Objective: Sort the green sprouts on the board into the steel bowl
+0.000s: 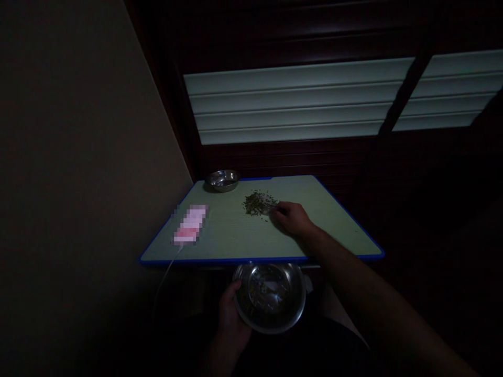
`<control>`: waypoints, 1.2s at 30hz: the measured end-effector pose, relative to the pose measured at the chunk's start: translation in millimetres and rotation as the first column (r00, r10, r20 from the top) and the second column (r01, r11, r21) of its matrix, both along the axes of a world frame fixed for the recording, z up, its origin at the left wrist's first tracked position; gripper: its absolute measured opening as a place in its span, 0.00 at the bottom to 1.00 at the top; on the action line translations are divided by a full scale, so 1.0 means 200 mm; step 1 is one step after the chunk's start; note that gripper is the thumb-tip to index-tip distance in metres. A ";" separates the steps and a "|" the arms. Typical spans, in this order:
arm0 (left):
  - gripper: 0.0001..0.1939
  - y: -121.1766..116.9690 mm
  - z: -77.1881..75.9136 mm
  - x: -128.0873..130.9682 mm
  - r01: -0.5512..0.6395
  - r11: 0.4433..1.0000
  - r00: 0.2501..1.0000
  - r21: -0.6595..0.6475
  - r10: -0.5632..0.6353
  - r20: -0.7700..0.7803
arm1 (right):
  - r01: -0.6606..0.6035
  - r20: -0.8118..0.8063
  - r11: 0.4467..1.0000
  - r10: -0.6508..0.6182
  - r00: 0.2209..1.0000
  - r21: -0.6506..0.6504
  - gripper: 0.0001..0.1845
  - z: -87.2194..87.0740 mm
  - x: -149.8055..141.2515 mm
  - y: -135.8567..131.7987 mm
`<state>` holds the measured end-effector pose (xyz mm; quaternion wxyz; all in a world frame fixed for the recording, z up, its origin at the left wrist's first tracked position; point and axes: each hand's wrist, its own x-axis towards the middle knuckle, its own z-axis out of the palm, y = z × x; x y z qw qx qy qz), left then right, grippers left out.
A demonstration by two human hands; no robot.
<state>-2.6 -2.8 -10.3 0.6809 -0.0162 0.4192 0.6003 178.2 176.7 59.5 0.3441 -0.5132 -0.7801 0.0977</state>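
Wall: a plain, dim wall [90, 157] is seen at far left.
Worktop: the pale green worktop [228, 235] is edged in blue.
Pixelated item: a pink and white rectangle [190, 225] is laid on the worktop's left part; a pale cable [168, 269] is hung from its near end over the edge.
Small bowl: a shallow metal bowl [222, 180] is set at the far left corner.
Left hand: the large bowl's left rim is gripped by the left hand [231, 317], the thumb laid over it and the other fingers hidden beneath.
Large bowl: the large metal bowl [271, 298] is held just below the worktop's near edge, its mouth turned up; small bits are seen inside.
Green pile: chopped-looking green bits [256, 203] are heaped loosely at mid-worktop.
Right hand: the pile's right edge is reached by the right hand [293, 217], its fingers drawn together; whether anything is pinched cannot be told.
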 end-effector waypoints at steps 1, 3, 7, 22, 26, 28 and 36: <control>0.10 0.00 0.00 0.00 0.000 1.000 1.000 0.003 0.000 0.002 | -0.006 0.002 1.000 0.006 1.000 0.003 0.10 0.00 0.00 0.00; 0.10 0.00 0.00 0.00 0.003 1.000 1.000 0.011 -0.003 0.009 | -0.026 0.004 1.000 0.026 1.000 0.015 0.10 0.00 0.00 0.00; 0.10 0.00 0.01 0.00 -0.006 1.000 1.000 -0.008 0.006 0.010 | -0.065 -0.004 0.997 0.065 0.998 0.042 0.09 -0.02 0.00 0.02; 0.09 -0.01 0.05 0.00 -0.007 0.998 1.000 -0.055 0.007 -0.008 | -0.056 0.093 0.997 0.051 0.994 0.057 0.10 -0.01 -0.01 0.01; 0.09 0.00 0.04 0.00 -0.002 0.999 1.000 -0.034 0.003 0.017 | -0.067 0.088 0.996 0.061 0.994 0.066 0.10 -0.01 0.00 0.01; 0.10 0.00 0.04 0.00 -0.001 1.000 1.000 -0.023 0.002 0.016 | -0.071 0.080 0.995 0.066 0.995 0.064 0.10 -0.01 0.00 0.01; 0.10 0.00 0.04 0.00 -0.020 1.000 1.000 -0.015 0.020 0.010 | -0.046 0.059 0.997 0.043 0.997 0.055 0.10 -0.01 0.00 0.01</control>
